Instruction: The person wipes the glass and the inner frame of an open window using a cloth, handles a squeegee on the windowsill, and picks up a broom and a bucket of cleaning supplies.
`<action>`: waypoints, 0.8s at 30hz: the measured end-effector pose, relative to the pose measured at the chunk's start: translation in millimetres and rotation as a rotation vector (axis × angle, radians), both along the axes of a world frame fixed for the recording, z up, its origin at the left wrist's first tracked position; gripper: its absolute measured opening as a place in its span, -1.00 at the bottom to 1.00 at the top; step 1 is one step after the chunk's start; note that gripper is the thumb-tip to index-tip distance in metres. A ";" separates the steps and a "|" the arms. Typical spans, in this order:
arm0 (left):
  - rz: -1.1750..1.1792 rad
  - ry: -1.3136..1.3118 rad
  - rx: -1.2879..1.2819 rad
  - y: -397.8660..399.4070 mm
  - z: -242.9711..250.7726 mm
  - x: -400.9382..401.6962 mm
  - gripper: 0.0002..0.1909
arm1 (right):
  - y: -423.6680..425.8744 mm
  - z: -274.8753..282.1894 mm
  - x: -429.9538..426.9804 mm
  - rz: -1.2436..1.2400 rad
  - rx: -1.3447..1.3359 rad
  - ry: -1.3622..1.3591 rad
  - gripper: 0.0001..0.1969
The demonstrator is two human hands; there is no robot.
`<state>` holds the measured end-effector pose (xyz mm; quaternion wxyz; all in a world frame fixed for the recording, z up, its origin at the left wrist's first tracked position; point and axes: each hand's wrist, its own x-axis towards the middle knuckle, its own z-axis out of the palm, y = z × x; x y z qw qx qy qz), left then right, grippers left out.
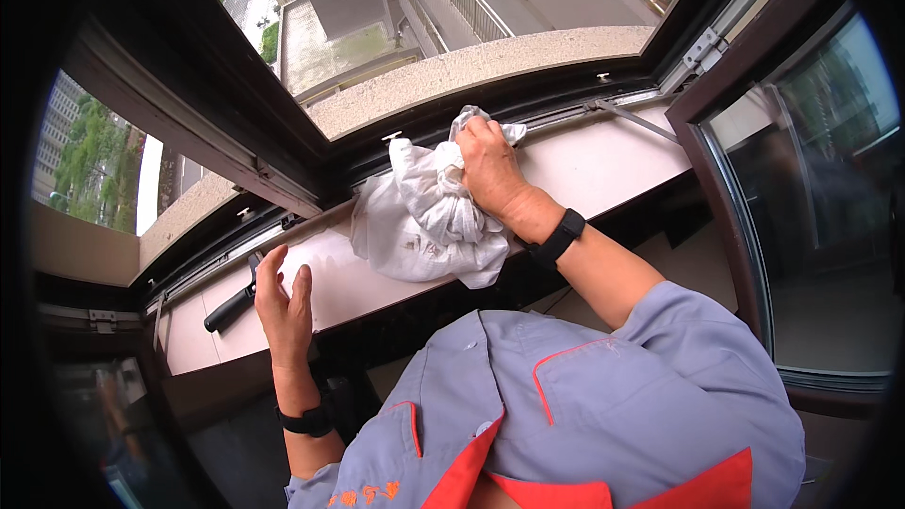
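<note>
My right hand (489, 164) is closed around a bunched white cloth (435, 219), pressing its upper part against the lower window frame (424, 134). The rest of the cloth, with dark smudges or marks, spreads over the pale window sill (580, 162) and reaches its front edge. My left hand (284, 300) is raised over the sill to the left of the cloth, fingers apart and holding nothing. A tool with a black handle (230, 309) lies on the sill just left of that hand, which partly hides its head.
An open casement sash (721, 226) stands at the right, joined by a metal stay arm (636, 120) and a hinge (705, 49). Another open sash (159, 410) is at the lower left. A dark mullion (283, 106) divides the window; outside lies a stone ledge (488, 62).
</note>
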<state>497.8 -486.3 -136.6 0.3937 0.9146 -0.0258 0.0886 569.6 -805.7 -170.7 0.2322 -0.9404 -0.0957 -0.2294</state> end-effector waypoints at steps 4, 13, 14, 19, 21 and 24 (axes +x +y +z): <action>-0.079 -0.017 -0.074 -12.6 4.6 -2.2 -0.55 | 17.0 2.2 2.8 0.082 0.046 -0.009 -0.78; -0.546 0.051 0.019 -50.8 19.9 -0.5 0.00 | -34.5 11.7 -3.5 -0.195 0.070 -0.097 -0.86; -0.523 0.082 0.058 -48.4 17.0 -2.3 -0.01 | -29.6 13.3 -11.2 -0.224 0.090 -0.054 -0.84; -0.641 0.135 0.050 -44.9 -0.3 -1.9 0.00 | 47.4 4.9 -54.2 0.133 0.321 0.148 -0.78; -0.682 0.124 -0.132 -49.4 -7.1 -0.6 -0.12 | 82.7 25.7 -60.4 0.300 0.641 0.511 -0.81; -0.472 0.125 -0.493 -34.6 -22.6 -9.7 -0.15 | 102.9 33.5 -70.5 0.543 0.841 0.623 -0.64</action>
